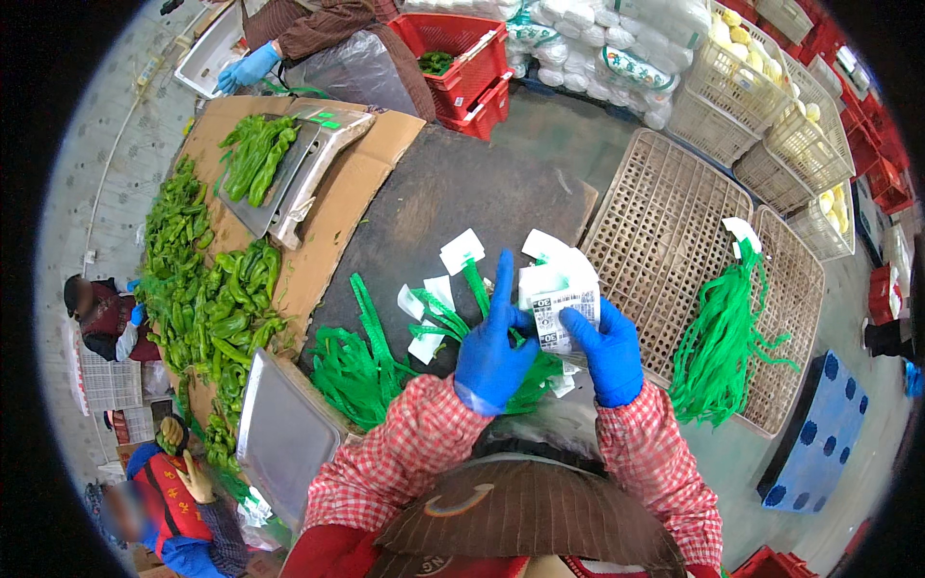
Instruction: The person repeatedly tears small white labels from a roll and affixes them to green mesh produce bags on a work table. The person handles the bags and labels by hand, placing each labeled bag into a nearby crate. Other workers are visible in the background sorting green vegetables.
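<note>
Both hands wear blue gloves. My right hand (611,347) grips a stack of white printed labels (567,318), its thumb on the top one. Beside the stack is my left hand (497,343), index finger pointing up, its other fingers near the labels' left edge; whether they pinch anything is hidden. Green mesh net bags (358,376) with white tags lie on the dark tabletop (448,180) left of and beneath my hands. A white tag (462,251) sits at the top of one green strip. Another bundle of green nets (723,332) lies on a plastic crate at the right.
Green peppers (224,303) are heaped on cardboard at the left, with more on a scale (289,173). A metal tray (285,433) stands near my left sleeve. Upturned crates (665,217) stand at the right. Co-workers are at the upper left and far left.
</note>
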### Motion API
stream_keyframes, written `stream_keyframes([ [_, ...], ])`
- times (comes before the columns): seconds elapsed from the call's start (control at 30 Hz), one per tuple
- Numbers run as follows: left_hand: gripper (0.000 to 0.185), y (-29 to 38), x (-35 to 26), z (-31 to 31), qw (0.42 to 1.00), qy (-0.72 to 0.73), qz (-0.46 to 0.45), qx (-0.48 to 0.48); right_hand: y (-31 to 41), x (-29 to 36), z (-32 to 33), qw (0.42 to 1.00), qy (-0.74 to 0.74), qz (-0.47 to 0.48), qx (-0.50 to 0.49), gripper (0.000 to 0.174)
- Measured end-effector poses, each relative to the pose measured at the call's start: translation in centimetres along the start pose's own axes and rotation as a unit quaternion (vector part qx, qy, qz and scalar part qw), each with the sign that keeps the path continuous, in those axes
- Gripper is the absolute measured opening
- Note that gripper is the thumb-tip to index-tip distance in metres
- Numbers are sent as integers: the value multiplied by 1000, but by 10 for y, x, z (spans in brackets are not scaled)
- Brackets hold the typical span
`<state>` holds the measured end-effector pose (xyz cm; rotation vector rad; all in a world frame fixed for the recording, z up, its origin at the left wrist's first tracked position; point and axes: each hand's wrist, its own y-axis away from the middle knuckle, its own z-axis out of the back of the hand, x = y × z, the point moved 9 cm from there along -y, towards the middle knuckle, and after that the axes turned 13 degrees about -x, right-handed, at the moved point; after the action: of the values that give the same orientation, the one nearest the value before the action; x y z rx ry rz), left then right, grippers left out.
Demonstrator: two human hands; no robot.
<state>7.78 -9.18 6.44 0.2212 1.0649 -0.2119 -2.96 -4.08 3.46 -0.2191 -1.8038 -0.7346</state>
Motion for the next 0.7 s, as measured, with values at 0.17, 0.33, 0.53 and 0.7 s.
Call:
stream_keyframes([
  [0.17,42,10,20,-10,930,327,133,105,4,-4,4,1000,5,-12,0,26],
  [0.33,26,1,40,-1,956,258,135,37,8,-9,5,998,52,21,12,27],
  [0.53,25,-7,11,12,923,360,136,19,27,35,-11,994,-24,81,72,24],
  [0.7,30,5,14,1,916,366,156,48,21,16,-6,1000,12,7,-16,14],
])
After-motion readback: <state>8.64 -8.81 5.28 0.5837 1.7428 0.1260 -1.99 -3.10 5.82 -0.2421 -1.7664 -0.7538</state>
